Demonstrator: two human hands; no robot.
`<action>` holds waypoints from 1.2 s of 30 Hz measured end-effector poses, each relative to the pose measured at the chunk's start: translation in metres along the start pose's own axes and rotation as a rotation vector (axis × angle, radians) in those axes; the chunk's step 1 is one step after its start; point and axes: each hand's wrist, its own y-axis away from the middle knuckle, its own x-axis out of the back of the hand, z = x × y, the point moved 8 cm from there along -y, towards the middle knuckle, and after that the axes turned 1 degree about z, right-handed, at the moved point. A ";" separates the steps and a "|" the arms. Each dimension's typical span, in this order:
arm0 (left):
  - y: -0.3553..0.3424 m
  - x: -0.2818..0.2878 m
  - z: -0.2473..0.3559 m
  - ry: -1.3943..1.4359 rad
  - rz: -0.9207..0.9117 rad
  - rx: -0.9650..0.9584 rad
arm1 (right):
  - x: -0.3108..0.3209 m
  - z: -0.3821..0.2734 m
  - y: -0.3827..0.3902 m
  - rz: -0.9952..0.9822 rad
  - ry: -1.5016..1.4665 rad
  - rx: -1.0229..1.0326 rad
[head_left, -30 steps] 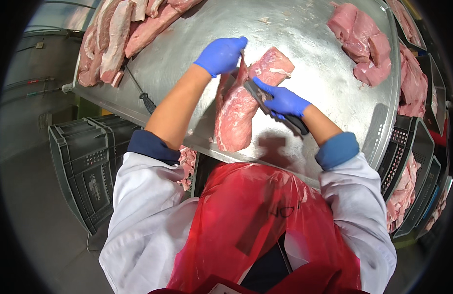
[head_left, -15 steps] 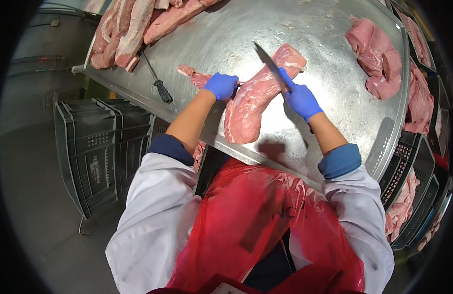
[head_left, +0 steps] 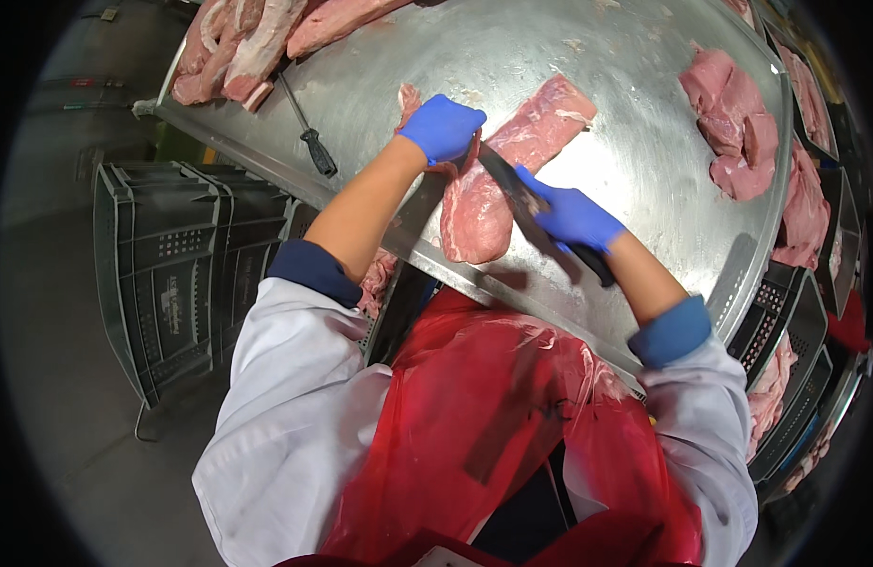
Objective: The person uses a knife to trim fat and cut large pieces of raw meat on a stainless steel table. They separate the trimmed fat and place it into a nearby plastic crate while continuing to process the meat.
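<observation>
- Step in hand, as I judge it: trimming a long cut of raw pork (head_left: 498,194) that lies slantwise on the steel surface (head_left: 635,161), its thick end close to the near edge in front of the person, its narrow end pointing toward the far right; the knife is at the meat and the cut looks under way rather than finished.
- Left hand (head_left: 443,128), in a blue glove: curled and pressing on the left flank of the cut near its middle, fingers bent down against the meat; it seems to pinch a thin flap or strip of trim there, though whether it truly grips or only presses I cannot tell for sure.
- Right hand (head_left: 573,217), also blue-gloved: clenched round the dark handle of a knife (head_left: 517,194); the blade lies slantwise across the cut, its tip toward the left hand; the handle end sticks out behind the palm toward the near edge.
- What the next stroke calls for, in my judgement: a steady hold on the meat so it does not slide on the wet steel; the blade kept shallow and drawn clear of the left fingers, which sit just beside its tip.
- About the work: a sharpening steel (head_left: 306,123) with a black handle lies near the left edge; more pork cuts (head_left: 242,42) are heaped at the far left corner, others (head_left: 739,132) along the right edge; a dark plastic crate (head_left: 172,274) stands on the floor below the left edge.
</observation>
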 end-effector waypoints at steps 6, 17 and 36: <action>0.065 0.012 -0.058 0.061 0.070 0.160 | -0.026 -0.015 0.053 -0.240 -0.103 0.050; 0.075 -0.084 0.000 0.070 0.124 -0.037 | 0.019 0.017 -0.043 0.403 0.208 0.073; 0.065 0.058 0.023 -0.006 0.139 -0.014 | -0.032 0.009 0.020 0.035 0.050 0.249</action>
